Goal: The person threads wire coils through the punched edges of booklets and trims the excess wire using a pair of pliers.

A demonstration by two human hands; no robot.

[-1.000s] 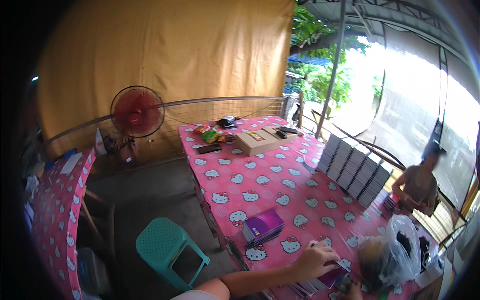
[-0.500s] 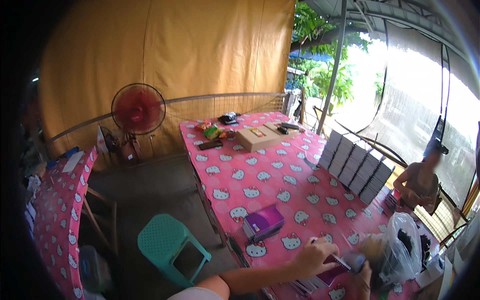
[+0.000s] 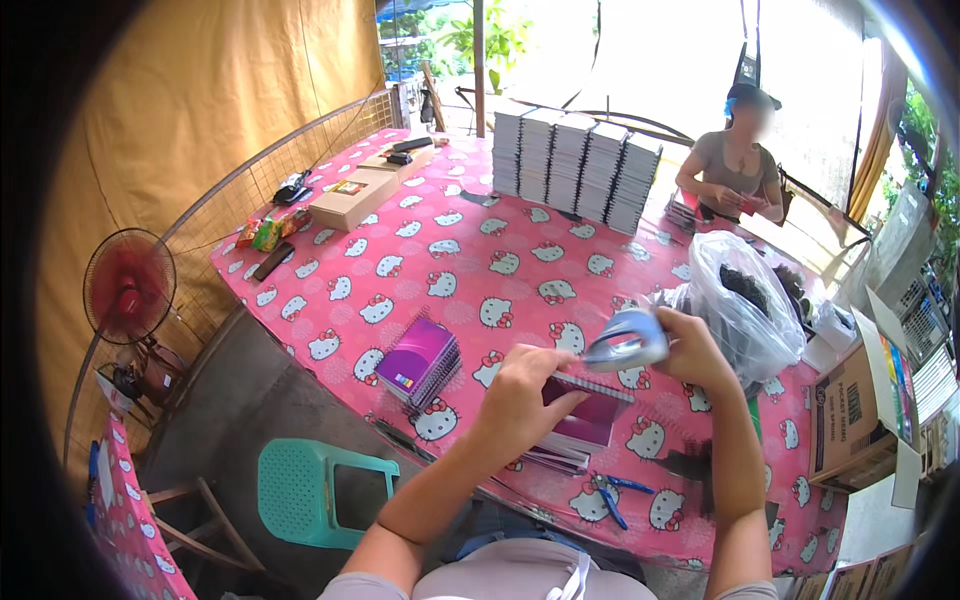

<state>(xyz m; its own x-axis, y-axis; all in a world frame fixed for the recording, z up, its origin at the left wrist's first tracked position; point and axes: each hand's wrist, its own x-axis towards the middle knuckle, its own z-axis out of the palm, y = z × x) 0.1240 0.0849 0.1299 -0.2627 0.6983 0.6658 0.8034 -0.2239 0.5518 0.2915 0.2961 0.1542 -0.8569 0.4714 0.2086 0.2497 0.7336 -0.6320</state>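
The fingers of the left hand (image 3: 520,395) are closed, thumb against forefinger, on the coiled edge of a purple spiral notebook (image 3: 590,412), which lies over other notebooks (image 3: 560,455) near the surface's (image 3: 465,265) close edge. The right hand's (image 3: 693,348) fingers are curled round a motion-blurred blue-and-grey tool (image 3: 628,340) just beside that coil. Nearby lie blue-handled pliers (image 3: 612,495) and, to the left, a purple notebook stack (image 3: 418,358). Rightward sits a clear plastic bag (image 3: 730,310); beyond stand tall rows of spiral-bound books (image 3: 575,165), with a seated person (image 3: 738,165) across.
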